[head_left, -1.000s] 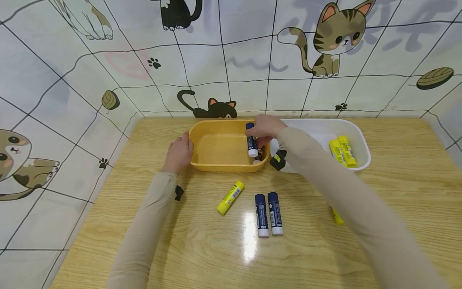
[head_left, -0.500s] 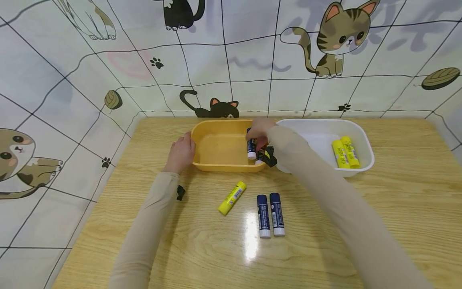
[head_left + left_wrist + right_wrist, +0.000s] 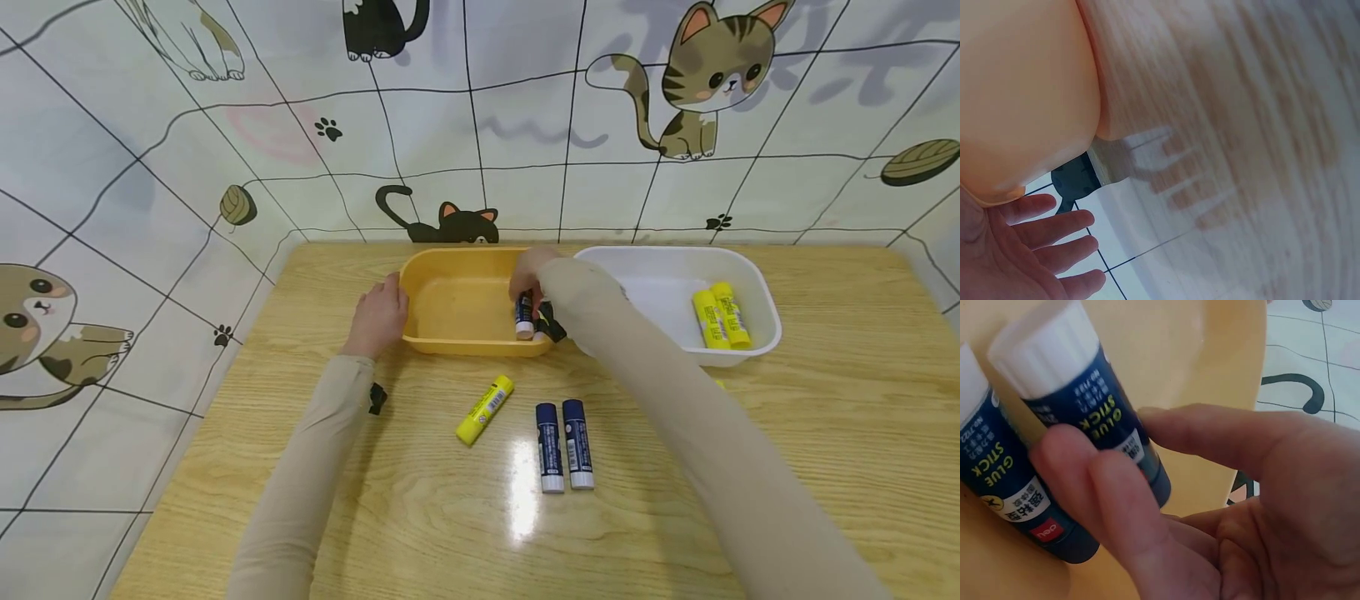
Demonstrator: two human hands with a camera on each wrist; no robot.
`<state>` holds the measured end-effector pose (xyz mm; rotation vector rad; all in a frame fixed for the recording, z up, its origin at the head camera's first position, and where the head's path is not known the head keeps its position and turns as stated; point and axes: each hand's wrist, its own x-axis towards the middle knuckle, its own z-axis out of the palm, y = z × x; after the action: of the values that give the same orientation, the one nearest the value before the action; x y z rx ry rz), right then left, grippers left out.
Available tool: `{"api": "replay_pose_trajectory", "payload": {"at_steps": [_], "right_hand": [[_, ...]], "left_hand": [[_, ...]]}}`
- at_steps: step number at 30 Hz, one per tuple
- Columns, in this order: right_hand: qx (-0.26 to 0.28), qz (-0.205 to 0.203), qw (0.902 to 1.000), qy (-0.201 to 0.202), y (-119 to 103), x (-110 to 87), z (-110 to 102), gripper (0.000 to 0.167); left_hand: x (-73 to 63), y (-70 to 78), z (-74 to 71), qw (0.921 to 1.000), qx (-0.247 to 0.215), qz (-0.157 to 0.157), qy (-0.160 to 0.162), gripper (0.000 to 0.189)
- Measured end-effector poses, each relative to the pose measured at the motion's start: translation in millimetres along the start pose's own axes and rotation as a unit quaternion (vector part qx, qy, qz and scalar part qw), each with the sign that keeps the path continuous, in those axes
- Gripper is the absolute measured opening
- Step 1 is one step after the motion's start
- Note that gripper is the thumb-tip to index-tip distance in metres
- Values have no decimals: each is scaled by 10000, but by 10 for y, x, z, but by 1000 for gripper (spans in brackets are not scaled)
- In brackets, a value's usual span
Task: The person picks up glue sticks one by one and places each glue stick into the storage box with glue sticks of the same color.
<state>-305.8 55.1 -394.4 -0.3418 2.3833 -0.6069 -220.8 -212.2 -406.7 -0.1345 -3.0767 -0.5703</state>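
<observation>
My right hand point(image 3: 531, 271) reaches into the right end of a yellow plastic tub point(image 3: 457, 304). Between thumb and fingers it pinches a navy glue stick point(image 3: 1100, 406), white end toward me and tilted in the right wrist view. Beside that one, a second navy glue stick point(image 3: 1013, 469) lies on the tub's floor. My left hand point(image 3: 377, 317) rests against the tub's left end, its fingers point(image 3: 1060, 253) loosely extended along the outside wall. On the table in front are two navy glue sticks point(image 3: 550, 450) side by side and a slanted yellow glue stick point(image 3: 485, 411).
To the right of the yellow tub stands a white tub point(image 3: 648, 279) with two yellow glue sticks point(image 3: 710, 319) at its right end. My right sleeve point(image 3: 675, 392) crosses in front of it, and a bit of yellow peeks out behind the sleeve. A cat-print wall covering point(image 3: 525, 192) backs the table.
My right hand has lowered the navy glue stick into the yellow tub, beside the other one, and shifted slightly left. The left hand stays at the tub's left end.
</observation>
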Motion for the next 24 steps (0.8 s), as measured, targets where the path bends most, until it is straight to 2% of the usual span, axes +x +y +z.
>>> {"api": "replay_pose_trajectory", "payload": {"at_steps": [2, 3, 7, 10, 15, 21, 24], "right_hand": [[-89, 57, 9999, 67, -21, -7, 24, 22], [-808, 580, 9938, -503, -260, -135, -82, 23], [-1115, 820, 9874, -761, -466, -358, -128, 21], [-1371, 845, 9844, -707, -493, -403, -113, 16], [-1613, 948, 9802, -652, -474, -355, -89, 12], [-1872, 842, 9767, -621, -443, -317, -97, 17], [-1811, 844, 9776, -656, -428, -337, -102, 20]], "left_hand": [[6, -6, 2, 10000, -4, -11, -3, 45], [7, -8, 2, 10000, -1, -14, -9, 46], [11, -11, 3, 10000, 5, -25, -19, 46], [7, -4, 1, 10000, 0, -43, -31, 46], [9, 2, 5, 10000, 3, -52, -58, 46], [14, -2, 6, 10000, -17, -58, -39, 46], [3, 0, -1, 10000, -63, -44, -2, 46]]}}
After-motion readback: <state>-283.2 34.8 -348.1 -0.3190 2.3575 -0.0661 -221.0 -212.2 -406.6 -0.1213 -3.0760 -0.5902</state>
